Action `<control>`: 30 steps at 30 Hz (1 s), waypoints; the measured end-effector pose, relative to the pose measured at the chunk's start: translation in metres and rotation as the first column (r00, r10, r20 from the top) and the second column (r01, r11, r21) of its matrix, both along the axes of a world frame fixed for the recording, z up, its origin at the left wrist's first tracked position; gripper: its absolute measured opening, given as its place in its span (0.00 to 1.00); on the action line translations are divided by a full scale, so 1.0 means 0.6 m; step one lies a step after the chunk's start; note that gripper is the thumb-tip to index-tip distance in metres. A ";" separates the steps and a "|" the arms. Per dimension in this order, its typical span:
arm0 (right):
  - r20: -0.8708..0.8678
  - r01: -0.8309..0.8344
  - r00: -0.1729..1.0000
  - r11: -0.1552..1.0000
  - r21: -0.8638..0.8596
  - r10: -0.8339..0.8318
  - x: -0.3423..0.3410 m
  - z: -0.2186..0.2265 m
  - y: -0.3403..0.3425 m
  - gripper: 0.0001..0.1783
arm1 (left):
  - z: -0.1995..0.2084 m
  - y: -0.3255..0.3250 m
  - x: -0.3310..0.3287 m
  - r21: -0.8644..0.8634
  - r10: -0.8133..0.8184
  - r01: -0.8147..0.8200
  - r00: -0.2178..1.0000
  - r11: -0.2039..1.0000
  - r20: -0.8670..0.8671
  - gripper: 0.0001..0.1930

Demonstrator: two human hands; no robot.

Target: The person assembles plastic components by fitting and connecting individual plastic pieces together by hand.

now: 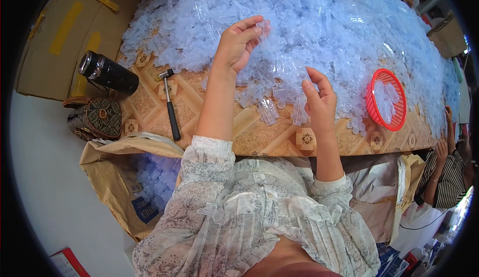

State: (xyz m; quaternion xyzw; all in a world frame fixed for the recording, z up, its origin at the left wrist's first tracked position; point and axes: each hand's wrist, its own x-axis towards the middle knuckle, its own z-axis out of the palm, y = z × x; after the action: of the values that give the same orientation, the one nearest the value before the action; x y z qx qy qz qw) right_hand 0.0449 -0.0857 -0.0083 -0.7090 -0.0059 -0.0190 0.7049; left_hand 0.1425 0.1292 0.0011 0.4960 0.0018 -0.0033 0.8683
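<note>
A big heap of clear plastic pieces [199,22], many of them small rectangular tubes, covers the table. Raised over its middle, my left hand [237,45] pinches a clear plastic piece [264,28] between thumb and fingers. Lower and to the right, my right hand [321,100] is curled with thumb and forefinger close together. A see-through edge shows at those fingertips, hard to tell from the heap behind. Several loose clear tubes [268,111] lie on the patterned tabletop [269,140] between my forearms.
A red basket [370,102] holding clear pieces stands right. Left are a hammer [170,107], a black flask [112,75], a patterned bag [100,118] and a cardboard box [50,52]. An open sack [110,177] sits below the table edge. Another person's hand [441,150] is far right.
</note>
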 end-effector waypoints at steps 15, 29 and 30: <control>0.343 0.171 0.938 0.935 -0.311 -0.058 -0.002 0.004 0.041 0.26 | -0.014 -0.070 -0.137 -0.147 0.022 -0.029 0.999 0.989 -0.047 0.20; 0.229 0.112 0.967 0.994 -0.004 -0.108 -0.011 -0.009 0.056 0.26 | -0.028 -0.112 -0.174 0.054 0.244 -0.251 0.964 0.967 0.106 0.14; 0.226 0.132 0.967 0.990 -0.042 -0.119 -0.010 -0.007 0.055 0.27 | -0.026 -0.113 -0.177 0.055 0.242 -0.249 0.965 0.967 0.105 0.14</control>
State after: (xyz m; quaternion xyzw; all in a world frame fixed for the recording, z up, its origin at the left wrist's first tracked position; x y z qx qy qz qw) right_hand 0.0389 -0.0525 -0.0128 -0.7209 -0.0406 -0.1430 0.6769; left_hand 0.0362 0.0615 -0.0147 0.5206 0.0211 0.1285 0.8438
